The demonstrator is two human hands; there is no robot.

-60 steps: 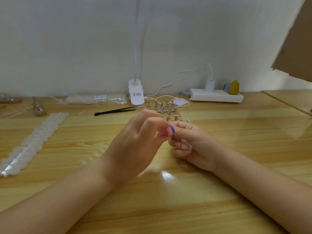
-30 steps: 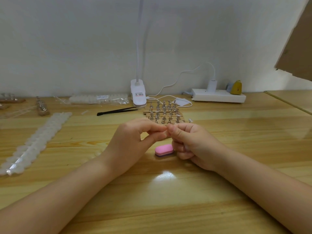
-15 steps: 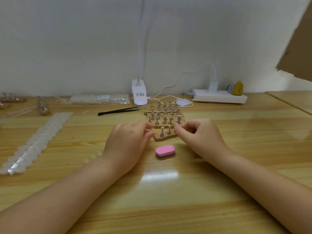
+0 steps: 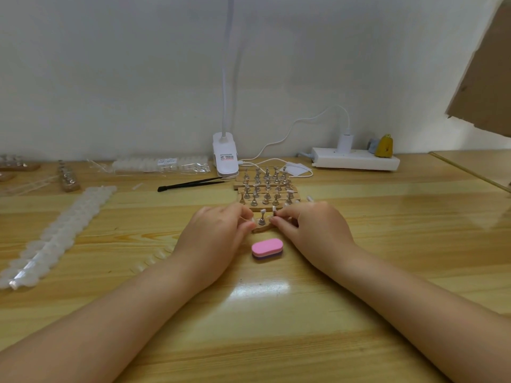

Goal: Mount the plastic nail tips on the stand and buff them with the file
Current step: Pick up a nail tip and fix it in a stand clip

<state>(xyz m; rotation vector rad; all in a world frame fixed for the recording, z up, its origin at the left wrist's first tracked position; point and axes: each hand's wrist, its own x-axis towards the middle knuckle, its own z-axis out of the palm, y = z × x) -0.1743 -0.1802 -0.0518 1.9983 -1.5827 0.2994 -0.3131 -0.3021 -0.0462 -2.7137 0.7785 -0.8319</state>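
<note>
Plastic nail tip [image 4: 274,209], previously buffed in hand, now goes onto the wooden peg stand [image 4: 260,227] at centre frame; right hand [image 4: 309,230] pinches it, left hand [image 4: 218,233] grips the stand; pink oval file [image 4: 267,248] lies released below.

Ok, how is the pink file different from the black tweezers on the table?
The pink file is a short, thick oval block with a purple underlayer; the black tweezers are long, thin and pointed. The pink file lies near, between the hands; the black tweezers lie farther back, by the lamp clip. Both rest flat on the table, untouched.
</note>
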